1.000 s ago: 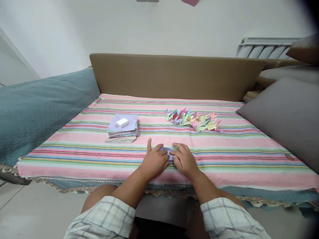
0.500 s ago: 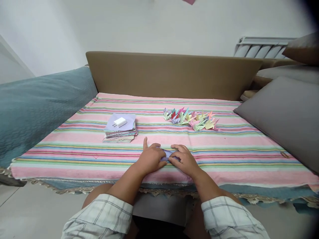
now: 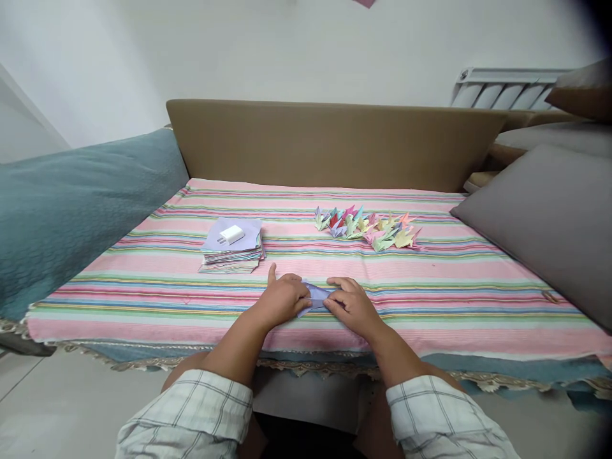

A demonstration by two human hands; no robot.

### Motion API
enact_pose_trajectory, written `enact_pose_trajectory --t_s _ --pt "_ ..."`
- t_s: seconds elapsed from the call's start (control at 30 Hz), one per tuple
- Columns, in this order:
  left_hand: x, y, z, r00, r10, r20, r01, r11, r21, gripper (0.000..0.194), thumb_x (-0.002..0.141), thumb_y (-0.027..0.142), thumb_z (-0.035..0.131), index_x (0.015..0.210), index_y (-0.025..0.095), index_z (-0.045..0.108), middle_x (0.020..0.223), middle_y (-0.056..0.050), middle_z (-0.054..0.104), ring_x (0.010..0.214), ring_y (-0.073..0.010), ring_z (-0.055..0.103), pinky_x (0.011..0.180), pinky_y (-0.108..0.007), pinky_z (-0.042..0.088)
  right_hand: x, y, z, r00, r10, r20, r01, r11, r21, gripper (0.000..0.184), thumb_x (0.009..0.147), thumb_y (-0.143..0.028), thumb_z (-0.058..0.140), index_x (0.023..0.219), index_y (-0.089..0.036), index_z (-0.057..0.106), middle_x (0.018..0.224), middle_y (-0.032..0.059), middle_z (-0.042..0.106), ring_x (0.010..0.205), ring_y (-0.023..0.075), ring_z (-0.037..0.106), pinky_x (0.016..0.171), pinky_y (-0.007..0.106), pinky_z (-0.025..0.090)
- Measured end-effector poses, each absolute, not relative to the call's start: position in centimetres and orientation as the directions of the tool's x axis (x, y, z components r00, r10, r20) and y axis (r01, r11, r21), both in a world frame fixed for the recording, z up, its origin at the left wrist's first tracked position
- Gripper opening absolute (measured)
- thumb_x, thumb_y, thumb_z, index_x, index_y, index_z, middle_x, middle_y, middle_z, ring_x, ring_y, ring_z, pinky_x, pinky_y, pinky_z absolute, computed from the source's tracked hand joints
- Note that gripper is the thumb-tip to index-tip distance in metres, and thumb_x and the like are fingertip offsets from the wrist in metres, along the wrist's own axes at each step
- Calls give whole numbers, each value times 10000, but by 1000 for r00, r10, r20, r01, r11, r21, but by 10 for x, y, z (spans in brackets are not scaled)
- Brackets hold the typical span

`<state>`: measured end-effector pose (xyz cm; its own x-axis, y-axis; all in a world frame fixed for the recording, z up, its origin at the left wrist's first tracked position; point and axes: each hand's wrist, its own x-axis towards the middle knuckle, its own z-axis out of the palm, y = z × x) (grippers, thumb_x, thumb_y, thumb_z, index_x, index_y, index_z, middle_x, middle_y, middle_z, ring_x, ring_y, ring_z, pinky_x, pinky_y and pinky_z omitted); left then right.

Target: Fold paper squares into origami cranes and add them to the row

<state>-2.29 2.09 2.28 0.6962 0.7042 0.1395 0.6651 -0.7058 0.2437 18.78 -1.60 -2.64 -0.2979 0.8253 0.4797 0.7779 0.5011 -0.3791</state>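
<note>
Here's the purple paper (image 3: 317,296), long axis sideways, caught between left hand (image 3: 283,301) and right hand (image 3: 354,306), neither clearly nearer, fingers pinching both ends.

The hands (image 3: 284,303) partly hide the purple paper (image 3: 317,296); the frame crops a cushion (image 3: 549,223)

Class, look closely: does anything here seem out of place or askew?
Yes: the white plug lies on the paper stack, odd because it is an electrical item among paper. The stack's edges are also uneven. I see no spill.
</note>
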Motion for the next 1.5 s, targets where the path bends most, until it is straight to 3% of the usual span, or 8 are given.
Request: enact_pose_trajectory --t_s 0.43,0.6,0.7,0.77,0.93,1.2,1.33,1.5 --pt "-25 20 20 613 718 330 730 -674 112 274 827 414 577 651 228 675 714 -25 651 939 -230 558 1054 -621 -67 174 -16 -28 -255 794 551 819 481 -314 236 854 -323 546 681 -220 668 1128 75 611 1053 247 510 870 429 421" --pt "-25 21 19 591 728 348 750 -655 97 273 808 471 580 697 254 704 841 -34 618 941 -234 512 1052 -626 3 170 -19 -27 -241 824 514 803 466 -371 162 828 -337 581 766 -224 679 1166 79 592 1074 252 506 891 427 419" --pt "-26 24 15 579 739 343 748 -649 136 260 785 483 606 688 265 709 853 -28 589 958 -236 489 1040 -629 33 168 -18 -28 -267 844 465 754 483 -444 165 801 -340 612 909 -246 693 1231 78 555 1117 254 486 924 431 409" --pt "-27 27 13 571 753 326 744 -643 183 237 762 480 636 687 268 713 869 -26 574 970 -236 481 1036 -615 80 168 -16 -28 -282 862 422 727 479 -492 146 790 -332 624 885 -262 711 1260 66 538 1147 260 465 945 440 393" --pt "-36 36 12 549 796 254 708 -605 365 162 690 415 725 737 261 738 1043 -48 524 1046 -245 467 956 -423 337 172 -13 -22 -291 902 320 693 429 -580 126 775 -344 638 802 -267 734 1300 54 519 1194 267 432 983 443 361" --pt "-45 45 6 541 832 125 646 -506 572 137 730 337 679 744 212 732 849 -30 572 868 -167 547 785 -262 436 165 -11 -13 -218 957 191 746 290 -599 302 837 -427 523 711 -251 733 1282 58 543 1197 253 444 976 432 352" --pt "-46 49 5 531 840 110 656 -490 574 145 707 345 698 697 202 718 816 -22 584 852 -158 557 747 -234 439 161 -10 -14 -177 968 177 760 249 -600 238 795 -391 574 694 -242 729 1275 65 548 1191 252 451 981 421 347" --pt "-43 49 8 517 850 102 720 -496 486 145 696 348 711 714 205 724 832 -26 597 828 -163 557 737 -245 430 158 -10 -12 -142 977 159 777 210 -594 171 749 -361 620 688 -239 724 1269 68 553 1191 258 449 978 421 350"
